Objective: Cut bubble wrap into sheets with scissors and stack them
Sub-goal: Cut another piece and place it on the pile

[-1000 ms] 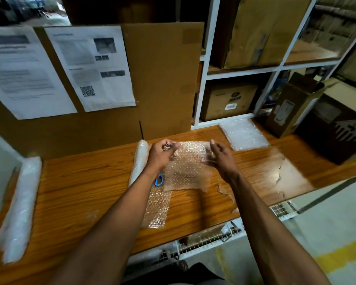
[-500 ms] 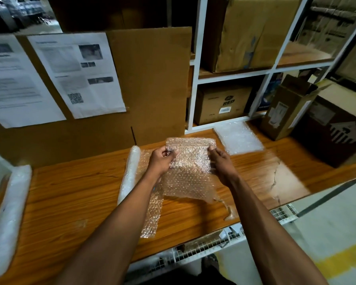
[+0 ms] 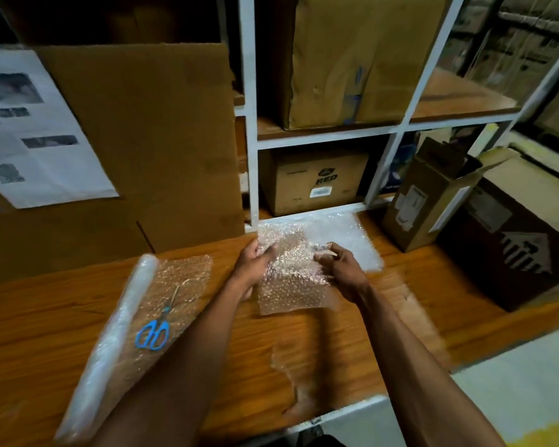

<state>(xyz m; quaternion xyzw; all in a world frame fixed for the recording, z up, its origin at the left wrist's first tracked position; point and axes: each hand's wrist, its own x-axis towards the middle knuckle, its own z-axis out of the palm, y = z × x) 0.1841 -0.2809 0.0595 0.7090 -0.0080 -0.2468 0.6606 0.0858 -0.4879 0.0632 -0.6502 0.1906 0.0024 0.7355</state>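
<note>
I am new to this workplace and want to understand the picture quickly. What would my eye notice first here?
First, the two hands, left hand and right hand, holding a cut bubble wrap sheet over the wooden table, near the white pile by the shelf. Next, the blue scissors lying on the unrolled wrap beside the roll, at left.

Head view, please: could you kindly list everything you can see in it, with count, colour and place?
cut sheet: one, clear, held over the table
stack of sheets: one, whitish, table back
bubble wrap roll: one, clear, partly unrolled, table left
scissors: one, blue-handled, lying on the unrolled wrap
scrap: one, clear, front edge
table: one, wooden
cardboard boxes: several, brown, shelves and table right
papers: white, taped on cardboard left
left hand: grips the sheet
right hand: grips the sheet
</note>
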